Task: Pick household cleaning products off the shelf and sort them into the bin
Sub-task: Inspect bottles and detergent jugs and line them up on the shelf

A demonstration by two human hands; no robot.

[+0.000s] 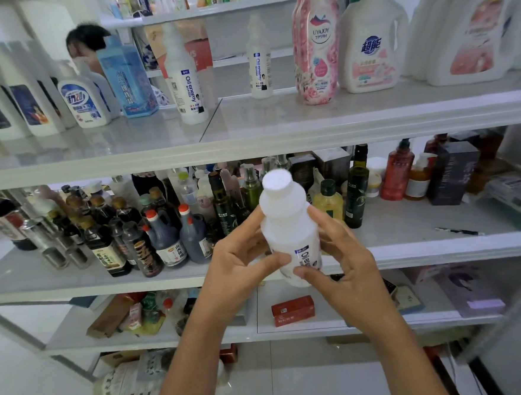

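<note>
I hold a white "Oil enemy" cleaner bottle (287, 223) upright in front of the middle shelf. My left hand (242, 266) grips its left side, thumb across the label. My right hand (340, 253) grips its right side, fingers curled round the body. Two more bottles of the same kind stand on the upper shelf: one left of centre (184, 79), one further back (260, 64). A pink UYAJOY bottle (316, 45) and a white detergent jug (372, 44) stand to their right. No bin is in view.
Upper shelf (248, 136) carries white and blue cleaner bottles at left (82, 98) and big jugs at right (472, 28). The middle shelf holds several dark sauce bottles (138, 233) and oil bottles. A red box (292, 310) lies below. A person's head shows behind the shelving.
</note>
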